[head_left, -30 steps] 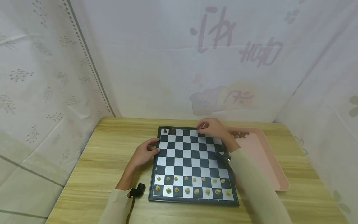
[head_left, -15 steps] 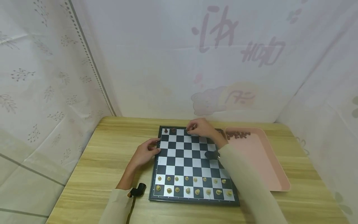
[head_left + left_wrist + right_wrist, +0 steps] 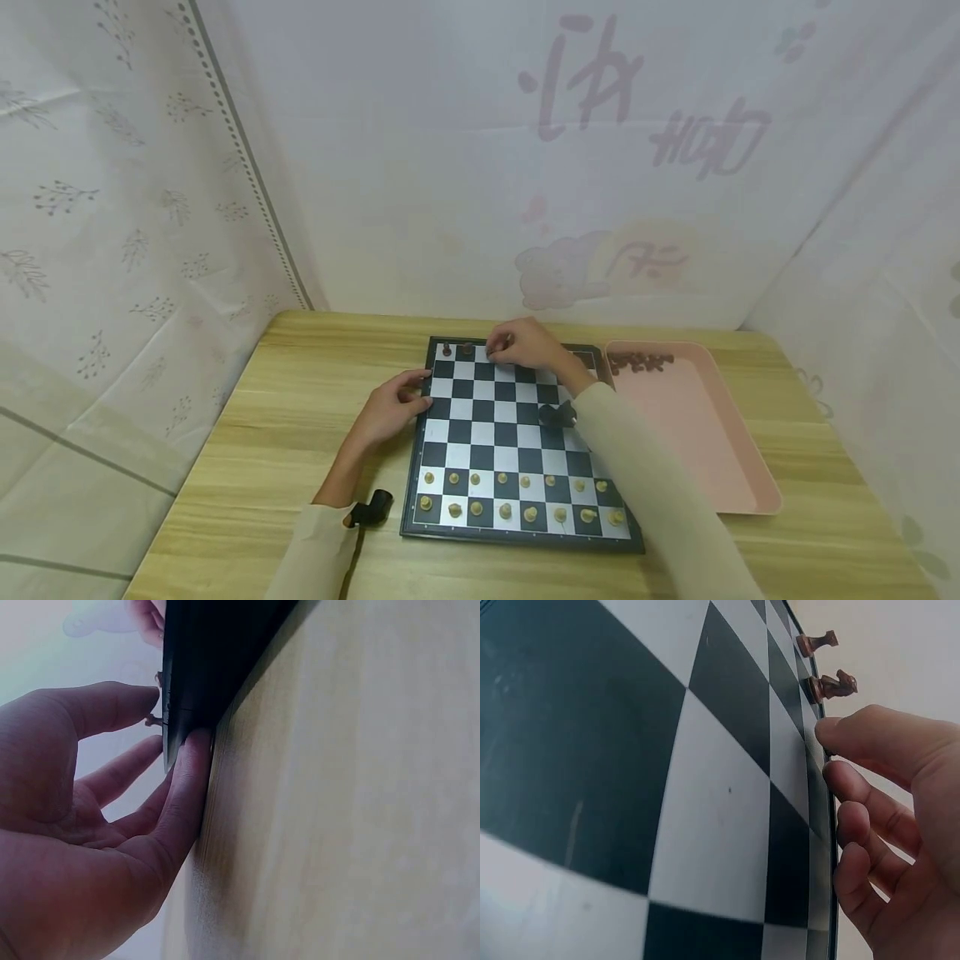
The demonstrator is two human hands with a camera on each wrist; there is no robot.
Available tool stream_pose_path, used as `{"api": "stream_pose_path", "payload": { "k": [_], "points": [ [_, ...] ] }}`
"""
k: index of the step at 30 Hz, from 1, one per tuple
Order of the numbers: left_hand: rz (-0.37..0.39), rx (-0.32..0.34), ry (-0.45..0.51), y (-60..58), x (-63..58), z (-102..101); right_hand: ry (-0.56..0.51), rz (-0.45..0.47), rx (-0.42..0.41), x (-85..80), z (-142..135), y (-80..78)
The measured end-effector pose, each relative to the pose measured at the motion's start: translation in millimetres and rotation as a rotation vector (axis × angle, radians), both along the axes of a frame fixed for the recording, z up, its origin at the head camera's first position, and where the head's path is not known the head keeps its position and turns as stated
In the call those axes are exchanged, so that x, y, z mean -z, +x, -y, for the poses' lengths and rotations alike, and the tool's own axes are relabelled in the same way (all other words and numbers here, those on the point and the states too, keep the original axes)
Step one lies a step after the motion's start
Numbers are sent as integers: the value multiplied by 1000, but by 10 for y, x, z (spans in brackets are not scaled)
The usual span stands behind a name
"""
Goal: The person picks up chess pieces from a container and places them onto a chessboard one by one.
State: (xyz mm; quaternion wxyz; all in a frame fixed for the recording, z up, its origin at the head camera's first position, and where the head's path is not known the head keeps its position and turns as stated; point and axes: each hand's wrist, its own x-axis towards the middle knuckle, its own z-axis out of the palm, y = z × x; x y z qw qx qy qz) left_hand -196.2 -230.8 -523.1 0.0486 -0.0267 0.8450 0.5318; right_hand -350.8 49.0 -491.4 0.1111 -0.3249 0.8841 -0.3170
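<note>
At the far edge of the chessboard (image 3: pixel 483 410), my right hand (image 3: pixel 525 343) pinches a small dark chess piece (image 3: pixel 490 352) between thumb and forefinger. The fingers hide most of that piece. Just left of it stand a brown knight (image 3: pixel 834 686) and a brown rook (image 3: pixel 817 643), in the corner squares. My left hand (image 3: pixel 388 408) rests against the board's left side; in the left wrist view its relaxed fingers (image 3: pixel 112 705) touch the dark edge. Cream pawns (image 3: pixel 502 478) fill the second row from the near side, with larger cream pieces (image 3: pixel 506 511) behind them on the nearest row.
A pink tray (image 3: pixel 697 433) stands on the wooden table (image 3: pixel 300 417) right of the board, with several brown chess pieces (image 3: pixel 639 362) heaped in its far left corner. The right forearm crosses the board's right side. A white patterned cloth (image 3: pixel 420 167) hangs behind the table.
My right hand has moved left along the board's far row, coming close to the knight with the dark piece in its fingers. The left hand stays at the board's edge.
</note>
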Motion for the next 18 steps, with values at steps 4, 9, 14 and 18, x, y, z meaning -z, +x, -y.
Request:
{"api": "stream_pose_path", "payload": {
  "k": [4,9,14,18],
  "points": [
    [2,0,0,6,1,-2,3,2,-7,17,33,-6],
    [1,2,0,4,-3,-4,11,14,-8,15,58,2],
    [-3,4,2,-3,1,5,6,35,-3,-10,67,17],
    [-4,5,2,-7,-4,12,-1,47,-4,-17,43,2]
  ]
}}
